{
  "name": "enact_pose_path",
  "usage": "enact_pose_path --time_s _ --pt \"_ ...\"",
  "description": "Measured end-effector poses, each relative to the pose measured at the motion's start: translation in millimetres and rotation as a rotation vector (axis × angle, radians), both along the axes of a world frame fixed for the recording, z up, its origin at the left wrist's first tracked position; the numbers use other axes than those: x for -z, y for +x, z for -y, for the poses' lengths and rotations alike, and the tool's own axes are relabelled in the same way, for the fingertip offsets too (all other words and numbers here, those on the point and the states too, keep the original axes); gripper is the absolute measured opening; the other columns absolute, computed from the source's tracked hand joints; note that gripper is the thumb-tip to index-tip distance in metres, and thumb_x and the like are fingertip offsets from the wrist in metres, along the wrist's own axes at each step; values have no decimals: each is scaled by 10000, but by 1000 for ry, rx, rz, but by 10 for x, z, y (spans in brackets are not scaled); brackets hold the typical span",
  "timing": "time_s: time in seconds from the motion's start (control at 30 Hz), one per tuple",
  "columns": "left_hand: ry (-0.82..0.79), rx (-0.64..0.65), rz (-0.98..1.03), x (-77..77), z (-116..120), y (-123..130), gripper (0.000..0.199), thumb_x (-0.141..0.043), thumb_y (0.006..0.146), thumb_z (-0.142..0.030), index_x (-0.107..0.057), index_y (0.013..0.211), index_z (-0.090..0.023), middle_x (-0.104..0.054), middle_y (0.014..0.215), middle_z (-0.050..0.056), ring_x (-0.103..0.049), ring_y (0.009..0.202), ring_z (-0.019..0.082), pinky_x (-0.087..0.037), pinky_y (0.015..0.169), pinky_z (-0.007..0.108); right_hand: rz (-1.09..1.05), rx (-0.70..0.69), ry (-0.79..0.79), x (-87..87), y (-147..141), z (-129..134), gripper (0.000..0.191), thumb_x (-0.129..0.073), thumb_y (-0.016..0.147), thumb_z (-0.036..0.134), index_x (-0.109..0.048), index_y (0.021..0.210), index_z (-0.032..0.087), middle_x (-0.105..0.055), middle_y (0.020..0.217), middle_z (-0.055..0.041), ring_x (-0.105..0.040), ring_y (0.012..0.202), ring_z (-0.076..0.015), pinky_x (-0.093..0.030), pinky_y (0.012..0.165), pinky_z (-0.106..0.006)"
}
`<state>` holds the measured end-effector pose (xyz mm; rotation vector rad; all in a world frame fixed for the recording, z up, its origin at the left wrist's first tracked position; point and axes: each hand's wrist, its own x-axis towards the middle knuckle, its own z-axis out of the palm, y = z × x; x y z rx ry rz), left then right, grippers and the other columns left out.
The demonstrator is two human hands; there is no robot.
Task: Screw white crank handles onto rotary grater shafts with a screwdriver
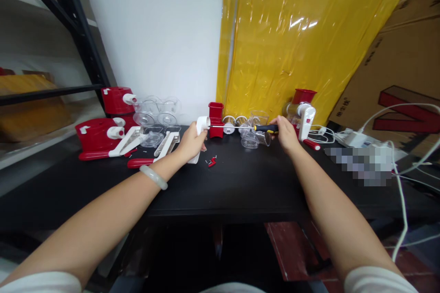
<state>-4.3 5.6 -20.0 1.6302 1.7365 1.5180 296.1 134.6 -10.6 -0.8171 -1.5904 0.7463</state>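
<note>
My left hand [192, 143] is closed around a white plastic part [202, 123] with a round collar, held above the black table. In my right hand [286, 133] is a screwdriver [264, 128] with a black and yellow handle, lying level and pointing left. Its long shaft reaches the collar of the white part; whether the tip touches a screw is too small to tell. Small red pieces [212, 162] and tiny screws lie on the table just below. Behind the shaft stand a red square hopper [216, 119], metal grater drums [229, 124] and clear plastic pieces [250, 139].
On the left are red bases [98, 135], white handles with red grips [140, 163] and clear cups [168, 112]. An assembled grater [305, 116] stands at right, near white cables [400, 201] and a power strip [355, 138]. Black shelving [74, 23] borders the left.
</note>
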Motion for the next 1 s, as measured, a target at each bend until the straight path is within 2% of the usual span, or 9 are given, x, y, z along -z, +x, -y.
enact_pose_path --time_s 0.13,0.27,0.43,0.57,0.7,0.83,1.0 --pt "-10 9 -11 -19 30 25 151 -507 865 -259 -428 982 -204 -588 730 -39 -577 414 103 -470 430 237 206 93 -68 -12 -2 68 609 -363 850 771 -589 731 218 -496 437 2 -473 400 -172 -376 441 -313" --pt "-2 9 -25 -28 45 50 146 -514 860 -264 -437 968 -203 -596 726 -39 -580 420 107 -469 440 242 312 201 27 13 15 4 550 -459 843 708 -546 620 214 -479 441 9 -478 466 -160 -342 486 -290" --pt "12 2 -27 -26 35 40 137 -514 860 -274 -435 950 -208 -586 730 -43 -582 422 109 -479 448 246 272 200 70 41 17 -67 426 -539 832 573 -486 599 220 -488 520 19 -460 543 -146 -336 541 -279" --pt "2 0 -38 -24 29 23 139 -508 865 -278 -434 960 -209 -589 729 -44 -583 422 106 -477 443 238 211 141 145 23 14 -60 334 -566 810 508 -512 655 217 -532 605 11 -483 610 -152 -376 624 -288" --pt "6 5 -43 -6 11 7 137 -510 865 -281 -431 951 -210 -586 723 -43 -588 423 112 -480 444 242 120 153 211 -24 10 -17 284 -629 761 482 -534 713 219 -551 685 5 -491 671 -157 -396 677 -293" --pt "1 11 -18 -8 15 8 141 -509 865 -280 -430 958 -210 -581 732 -43 -579 420 102 -479 440 236 43 109 190 -25 -6 -8 301 -674 731 488 -539 767 223 -546 728 6 -479 677 -150 -402 677 -293" --pt "-10 2 -19 -30 37 27 146 -513 862 -274 -434 965 -207 -589 732 -41 -569 420 91 -468 435 221 -85 7 124 1 -30 -48 415 -706 678 571 -487 814 245 -534 798 3 -515 735 -161 -436 661 -288"
